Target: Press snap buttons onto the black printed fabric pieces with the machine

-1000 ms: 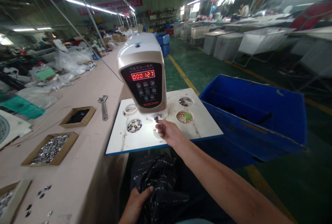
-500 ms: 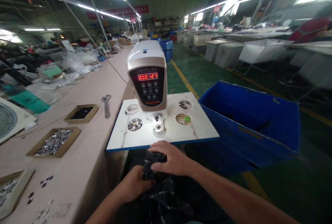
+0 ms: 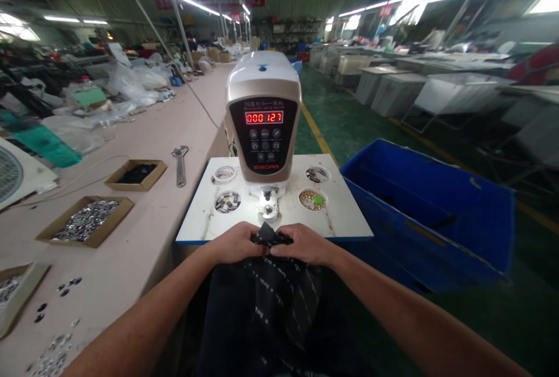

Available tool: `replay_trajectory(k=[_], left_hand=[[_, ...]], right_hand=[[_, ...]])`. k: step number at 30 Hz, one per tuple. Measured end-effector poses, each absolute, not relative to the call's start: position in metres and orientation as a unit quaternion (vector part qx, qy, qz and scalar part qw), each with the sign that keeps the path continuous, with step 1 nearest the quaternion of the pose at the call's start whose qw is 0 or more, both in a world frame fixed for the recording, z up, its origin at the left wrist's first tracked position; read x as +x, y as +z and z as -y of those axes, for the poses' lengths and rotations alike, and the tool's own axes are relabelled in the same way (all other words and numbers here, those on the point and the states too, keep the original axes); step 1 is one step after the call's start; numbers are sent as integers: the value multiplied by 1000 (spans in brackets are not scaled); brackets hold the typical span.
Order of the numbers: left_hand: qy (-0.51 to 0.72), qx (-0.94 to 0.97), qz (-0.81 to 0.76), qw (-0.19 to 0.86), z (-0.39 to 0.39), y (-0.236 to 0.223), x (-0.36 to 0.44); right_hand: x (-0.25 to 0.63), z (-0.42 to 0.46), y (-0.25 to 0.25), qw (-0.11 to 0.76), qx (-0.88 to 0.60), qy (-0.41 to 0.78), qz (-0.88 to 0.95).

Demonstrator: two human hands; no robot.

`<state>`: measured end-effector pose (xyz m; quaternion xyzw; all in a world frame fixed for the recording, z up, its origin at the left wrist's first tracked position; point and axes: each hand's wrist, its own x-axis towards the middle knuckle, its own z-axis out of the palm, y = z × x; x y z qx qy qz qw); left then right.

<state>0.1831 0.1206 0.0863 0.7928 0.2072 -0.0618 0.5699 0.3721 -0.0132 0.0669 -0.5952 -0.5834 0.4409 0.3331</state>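
A black cloth with white printed lettering (image 3: 279, 289) hangs from both my hands over my lap. My left hand (image 3: 238, 243) pinches its top edge from the left, and my right hand (image 3: 303, 244) grips it from the right. Between them a dark corner of the cloth points up toward the press head. Just beyond my fingers stands a snap-button machine (image 3: 264, 115) with a red display reading 000127. Its lit die (image 3: 268, 208) sits slightly ahead of the cloth, apart from it. The machine's white table (image 3: 279, 228) lies at my fingertips.
Cups in the white table hold small metal parts (image 3: 227, 202) and gold studs (image 3: 311, 199). On the left bench are an adjustable wrench (image 3: 180, 166), a box of black pieces (image 3: 136, 174), a box of metal snap parts (image 3: 86, 221) and loose snaps. A blue bin (image 3: 471, 219) stands right.
Both hands have come up to the table's front edge with the cloth. My right hand has moved off the top of it to the right side, and the cloth now hangs spread below.
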Motion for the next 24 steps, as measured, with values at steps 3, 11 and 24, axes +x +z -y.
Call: replay_trajectory(k=[3,11,24], left_hand=[[-44,773,-222,592,-131,74,193],[-82,749,-228,617,-127,57,200],[-38,764,-267,586,-136,69,217]], right_hand=[[376,2,61,387,-592,463,535],[380,-3,41,371,-627,327,602],[400,-17,49,329,-643,373,582]])
